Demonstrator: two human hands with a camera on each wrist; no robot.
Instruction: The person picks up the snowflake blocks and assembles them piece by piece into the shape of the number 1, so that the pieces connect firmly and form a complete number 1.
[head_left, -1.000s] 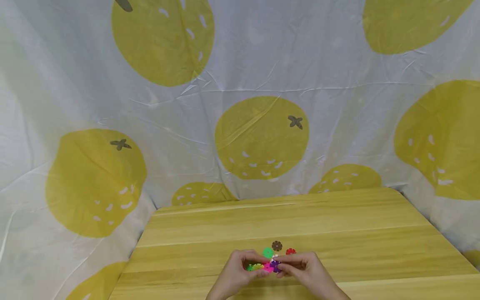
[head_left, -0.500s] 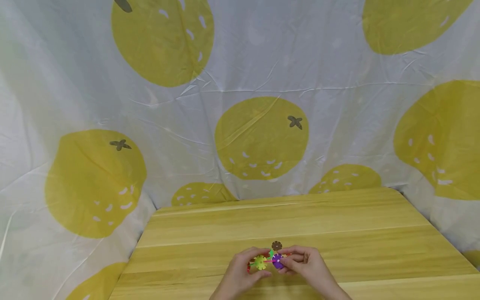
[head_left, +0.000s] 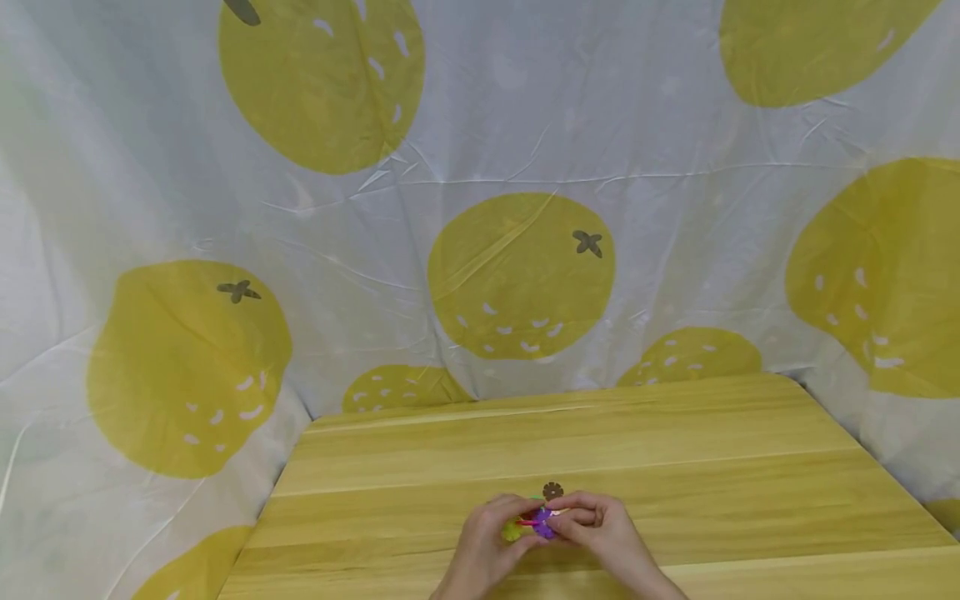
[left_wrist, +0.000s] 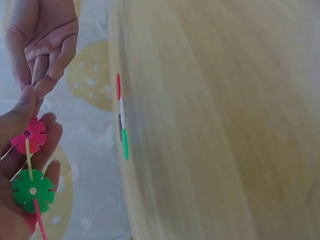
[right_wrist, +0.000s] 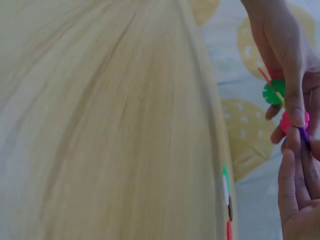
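My left hand [head_left: 483,537] holds a short chain of notched plastic discs slotted into one another. In the left wrist view, its pink disc [left_wrist: 31,135] lies by the left thumb, joined through an edge-on yellow disc [left_wrist: 29,161] to a green disc [left_wrist: 33,191]. An edge-on red disc [left_wrist: 39,220] hangs at the chain's lower end. My right hand [head_left: 600,533] pinches a purple disc [head_left: 543,523] against the pink one, whose thin edge shows in the head view. Fingertips of both hands meet around this joint, partly hiding it.
On the wooden table [head_left: 675,442], loose discs lie just beyond the hands: a brown disc [head_left: 552,490], plus a red disc [left_wrist: 118,86], a white disc [left_wrist: 123,107] and a green disc [left_wrist: 125,144]. A fruit-print curtain [head_left: 517,275] hangs behind the table.
The chain has been turned, so the pink disc went from face-on to edge-on. Since half a second ago the hands have drawn closer, and the purple disc has shifted slightly left towards the left fingertips.
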